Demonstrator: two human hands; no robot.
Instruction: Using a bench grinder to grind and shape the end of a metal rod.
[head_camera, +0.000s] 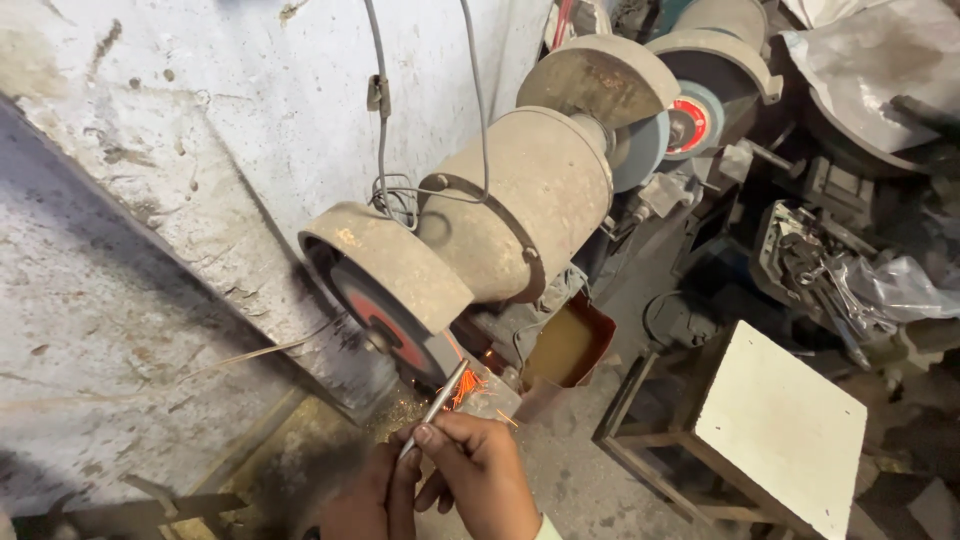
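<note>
A dusty bench grinder stands by the wall, its near grinding wheel under a rusty guard. Both hands hold a thin metal rod whose tip touches the wheel's lower edge, where orange sparks fly off. My right hand pinches the rod between thumb and fingers. My left hand grips the rod's lower end, which is hidden in the fingers.
A small tray of brownish liquid sits right of the wheel. A second grinder stands behind. A wooden stool with a white top is at right, tools and plastic bags beyond. The whitewashed wall is at left.
</note>
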